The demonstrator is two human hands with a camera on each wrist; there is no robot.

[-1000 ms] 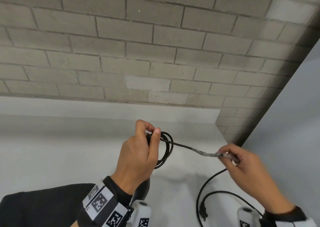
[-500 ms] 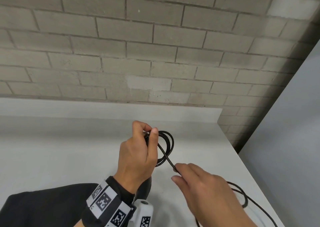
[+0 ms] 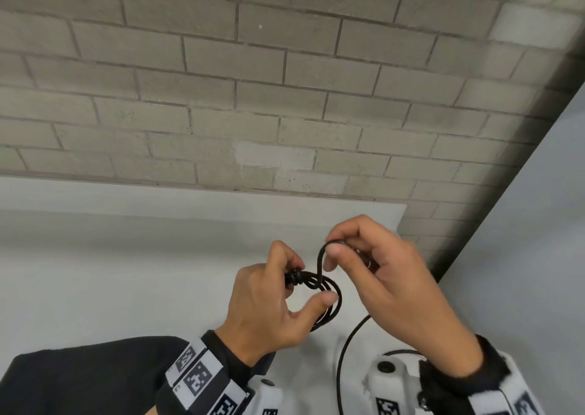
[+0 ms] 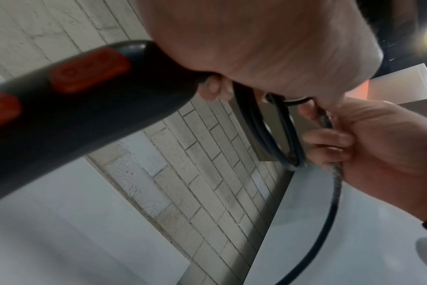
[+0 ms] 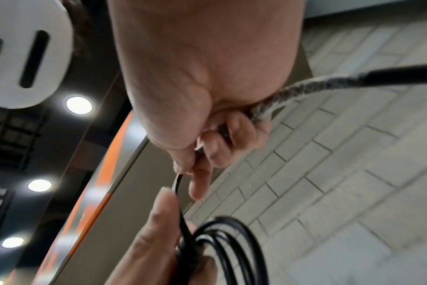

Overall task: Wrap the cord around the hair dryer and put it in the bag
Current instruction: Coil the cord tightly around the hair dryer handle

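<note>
Black cord (image 3: 329, 297) coiled in loops, pinched in left hand (image 3: 269, 304) above white tabletop (image 3: 110, 272).
Hair dryer (image 4: 81, 108) handle gripped in same left-hand grip, long axis running from palm down toward wrist, orange switches showing. Right hand (image 3: 389, 285), lower and nearer half a second ago, now raised beside the coil, fingers clamped on a fresh bend of cord. Loose cord trailing down to tabletop. Grey brick wall (image 3: 253, 82) behind.

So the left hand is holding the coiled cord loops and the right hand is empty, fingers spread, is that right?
Not quite. The left hand does hold the coiled cord loops, but the right hand is not empty: it pinches a stretch of the cord, as the head view shows.
</note>
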